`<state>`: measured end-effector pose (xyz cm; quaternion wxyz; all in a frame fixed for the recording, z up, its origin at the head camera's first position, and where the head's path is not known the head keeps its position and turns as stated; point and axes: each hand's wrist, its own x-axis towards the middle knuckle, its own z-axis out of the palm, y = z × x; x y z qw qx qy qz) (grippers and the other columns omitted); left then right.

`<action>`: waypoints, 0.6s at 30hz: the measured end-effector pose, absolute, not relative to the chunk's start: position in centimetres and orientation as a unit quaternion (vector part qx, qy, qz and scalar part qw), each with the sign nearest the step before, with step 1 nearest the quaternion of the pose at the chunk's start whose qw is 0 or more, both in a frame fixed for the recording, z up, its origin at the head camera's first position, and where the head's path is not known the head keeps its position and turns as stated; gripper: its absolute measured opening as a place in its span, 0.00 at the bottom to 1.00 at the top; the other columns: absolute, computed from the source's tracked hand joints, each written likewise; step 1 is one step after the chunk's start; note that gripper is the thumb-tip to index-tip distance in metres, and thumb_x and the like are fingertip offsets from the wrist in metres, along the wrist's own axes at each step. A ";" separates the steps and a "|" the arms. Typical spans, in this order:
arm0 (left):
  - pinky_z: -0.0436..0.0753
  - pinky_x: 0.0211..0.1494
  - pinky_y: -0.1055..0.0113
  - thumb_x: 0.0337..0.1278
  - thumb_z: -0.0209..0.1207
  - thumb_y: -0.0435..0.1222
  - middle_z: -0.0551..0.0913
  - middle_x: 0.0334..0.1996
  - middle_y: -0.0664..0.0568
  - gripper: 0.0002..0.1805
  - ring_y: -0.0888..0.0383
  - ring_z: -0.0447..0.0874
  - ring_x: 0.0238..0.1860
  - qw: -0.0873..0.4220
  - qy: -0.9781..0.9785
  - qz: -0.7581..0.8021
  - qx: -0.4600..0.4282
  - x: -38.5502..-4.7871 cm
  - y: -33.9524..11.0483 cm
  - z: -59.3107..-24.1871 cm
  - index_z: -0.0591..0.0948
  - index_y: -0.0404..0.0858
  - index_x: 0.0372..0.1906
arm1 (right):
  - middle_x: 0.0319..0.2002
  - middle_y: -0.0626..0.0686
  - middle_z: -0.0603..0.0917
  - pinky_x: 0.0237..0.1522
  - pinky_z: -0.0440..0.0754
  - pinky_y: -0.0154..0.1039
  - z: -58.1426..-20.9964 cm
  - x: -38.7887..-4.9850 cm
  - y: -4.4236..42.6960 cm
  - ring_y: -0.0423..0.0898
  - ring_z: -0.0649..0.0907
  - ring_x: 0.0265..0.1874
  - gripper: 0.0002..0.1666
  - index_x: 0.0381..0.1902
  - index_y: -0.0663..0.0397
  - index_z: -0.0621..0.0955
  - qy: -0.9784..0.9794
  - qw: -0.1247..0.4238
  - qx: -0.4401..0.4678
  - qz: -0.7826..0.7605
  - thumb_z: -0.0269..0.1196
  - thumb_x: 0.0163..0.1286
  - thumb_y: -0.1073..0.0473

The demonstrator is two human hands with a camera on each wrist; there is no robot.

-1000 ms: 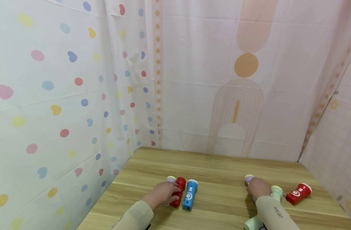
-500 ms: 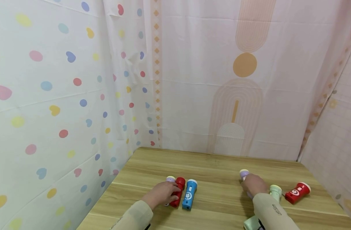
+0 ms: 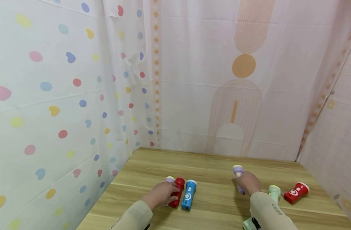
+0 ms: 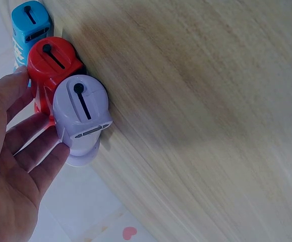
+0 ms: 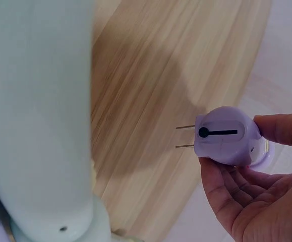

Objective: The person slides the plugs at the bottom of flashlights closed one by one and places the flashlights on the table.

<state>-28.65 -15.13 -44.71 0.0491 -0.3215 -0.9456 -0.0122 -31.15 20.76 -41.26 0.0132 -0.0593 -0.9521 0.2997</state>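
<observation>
In the head view my left hand [image 3: 160, 193] reaches over a purple flashlight [image 3: 170, 179] and a red flashlight [image 3: 179, 183] lying side by side. The left wrist view shows its thumb against the red body and its fingers against the purple one, holding the pair together. A blue flashlight [image 3: 189, 195] with a white rim lies just right of them. My right hand [image 3: 249, 182] grips another purple flashlight [image 3: 238, 171] between thumb and fingers. Two metal plug prongs [image 5: 185, 146] stick out from that flashlight's tail end, beside a black slider [image 5: 220, 132].
Right of my right arm lie a pale green flashlight [image 3: 274, 191] and a red flashlight [image 3: 297, 192]. Another pale green one [image 3: 249, 224] is partly hidden under the sleeve. The wooden table [image 3: 192, 159] meets patterned curtains [image 3: 190, 95] at its back and sides.
My right hand has moved left and farther back with the purple flashlight, away from the green ones. My left hand stays in place over the red and purple flashlights.
</observation>
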 end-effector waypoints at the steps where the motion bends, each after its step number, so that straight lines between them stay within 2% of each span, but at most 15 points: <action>1: 0.80 0.55 0.62 0.59 0.67 0.42 0.84 0.49 0.50 0.16 0.56 0.83 0.50 0.049 -0.945 -0.013 -0.322 -28.7 -15.1 -44.7 0.87 0.41 0.50 | 0.27 0.58 0.79 0.28 0.77 0.45 -41.3 -31.1 20.7 0.53 0.78 0.27 0.20 0.35 0.71 0.78 -0.950 0.018 -0.056 0.307 0.62 0.65 0.54; 4: 0.80 0.55 0.61 0.60 0.67 0.42 0.85 0.49 0.48 0.16 0.55 0.83 0.50 0.052 -0.944 -0.016 -0.327 -28.7 -15.2 -44.8 0.87 0.40 0.50 | 0.26 0.58 0.79 0.26 0.76 0.44 -41.3 -31.0 20.4 0.52 0.78 0.26 0.19 0.32 0.69 0.78 -0.947 0.036 -0.044 0.316 0.64 0.61 0.54; 9: 0.81 0.55 0.61 0.61 0.66 0.42 0.84 0.50 0.48 0.16 0.54 0.83 0.51 0.050 -0.943 -0.013 -0.328 -28.8 -15.2 -44.9 0.86 0.39 0.51 | 0.25 0.57 0.80 0.25 0.75 0.42 -41.3 -30.9 20.0 0.51 0.79 0.25 0.14 0.28 0.67 0.78 -0.941 0.045 -0.032 0.334 0.61 0.59 0.57; 14: 0.80 0.56 0.62 0.60 0.67 0.42 0.84 0.50 0.49 0.16 0.55 0.82 0.52 0.047 -0.945 -0.015 -0.322 -28.8 -15.2 -44.9 0.87 0.40 0.51 | 0.28 0.58 0.81 0.25 0.76 0.41 -41.2 -30.7 19.5 0.50 0.79 0.26 0.12 0.32 0.68 0.78 -0.910 0.025 -0.041 0.411 0.56 0.59 0.61; 18: 0.80 0.56 0.61 0.60 0.67 0.42 0.84 0.50 0.49 0.16 0.55 0.82 0.51 0.049 -0.946 -0.015 -0.321 -28.8 -15.2 -44.9 0.87 0.40 0.50 | 0.31 0.60 0.81 0.27 0.79 0.42 -41.4 -30.6 18.9 0.50 0.79 0.27 0.15 0.38 0.73 0.77 -0.880 0.017 -0.041 0.473 0.54 0.61 0.62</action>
